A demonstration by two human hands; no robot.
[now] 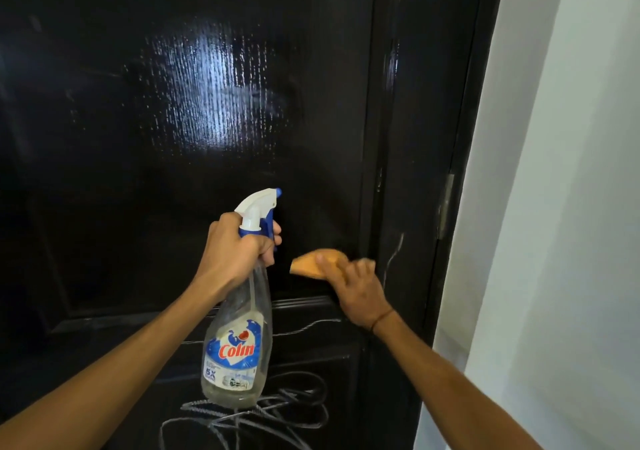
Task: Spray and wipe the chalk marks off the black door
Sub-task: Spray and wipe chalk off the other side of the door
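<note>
**Wiping black door w/ cloth, spray bottle held ready**

Gripping the neck of the spray bottle (239, 331), the left hand (235, 252) had its fingers curled round it, w/ one finger at the front by the blue trigger. Bottle hung roughly upright, clear body, red "Colin" label, white-and-blue spray head w/ nozzle aimed at the door (138, 207). Liquid level: very low, only a little visible at the bottom.

The right hand (356, 290) clamped an orange cloth (311, 262) against the door surface, fingers bent over it, thumb on the cloth's face. Position: lower right part of upper panel, just above the horizontal moulding, near the door's hinge-side edge. Cloth and hand appeared motion-blurred.

Door condition: upper panel wet, droplets and streaks catching a light reflection. Chalk marks (249, 411) remained as white scribbled loops on the lower panel, behind and below the bottle; a thinner line ran along the moulding and up the frame (415, 172) beside the right hand. A metal hinge (445, 207) sat on the frame, adj. to a pale wall (571, 207).
</note>
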